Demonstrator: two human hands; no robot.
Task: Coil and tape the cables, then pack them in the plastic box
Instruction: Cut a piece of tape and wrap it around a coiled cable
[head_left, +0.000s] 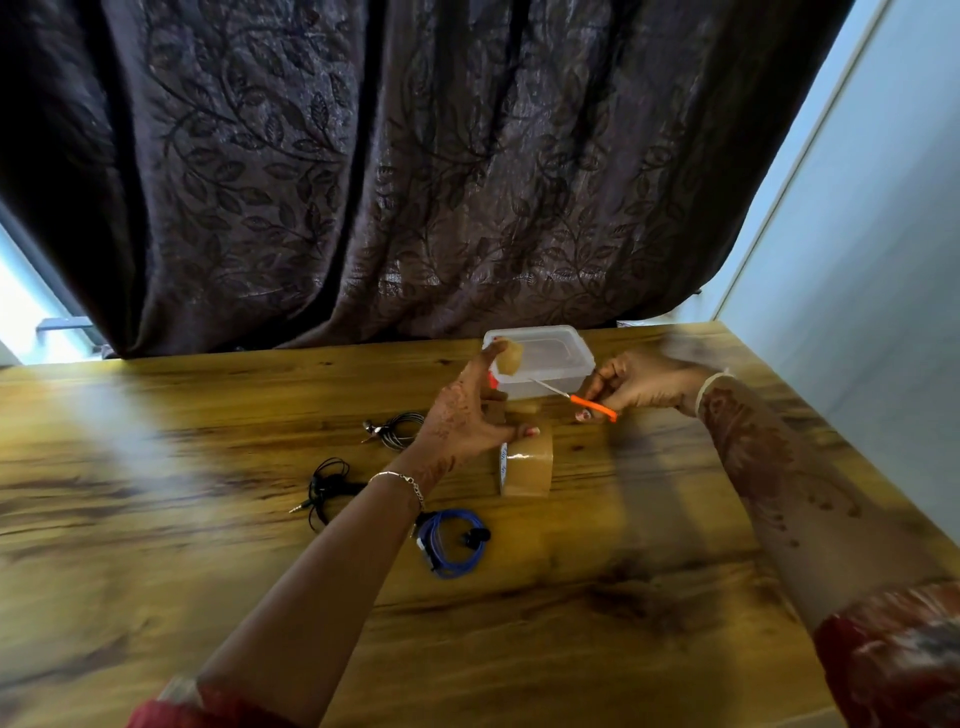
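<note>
This looks like a room in a home rather than a workplace: a heavy dark curtain (415, 182) woven with leaves and vines hangs in folds just behind the far edge of the wood-grain bench (156, 519), and window daylight (21, 312) shows past it beyond the bench's far left corner. A plain pale wall (857, 260) runs along the bench's right side, and on the bench lie small household things — a roll of brown tape (527, 470), a clear plastic box (550, 358), a black earphone cable (324, 486).
</note>
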